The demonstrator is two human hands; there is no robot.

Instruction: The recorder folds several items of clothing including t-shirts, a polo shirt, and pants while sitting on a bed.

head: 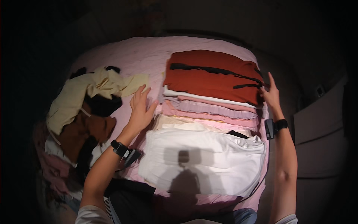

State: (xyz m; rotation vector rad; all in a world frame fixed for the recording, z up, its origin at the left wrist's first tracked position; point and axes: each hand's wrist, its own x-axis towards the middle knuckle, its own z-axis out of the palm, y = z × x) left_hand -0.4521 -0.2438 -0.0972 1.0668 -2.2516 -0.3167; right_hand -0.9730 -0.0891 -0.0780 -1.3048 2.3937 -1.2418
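A folded rust-red garment [207, 78] with black stripes tops the far stack of folded clothes. My right hand [270, 93] is at that garment's right edge, its fingers apart; whether it touches the cloth I cannot tell. My left hand [142, 110] is spread over the bed, left of the stacks, with nothing in it. Just beyond its fingertips is a cream garment [71, 98], part of a loose heap. Nearer to me, folded white clothing [204, 162] forms another stack, with my shadow falling across it.
Pink bedding [145, 50] covers the bed beneath the clothes. The heap at left also holds a brown garment [84, 131], black pieces [103, 105] and a dusky pink cloth [57, 170]. Past the bed's right side stands a pale fabric-covered object [316, 140]. A thin black cable [256, 190] hangs near the white stack.
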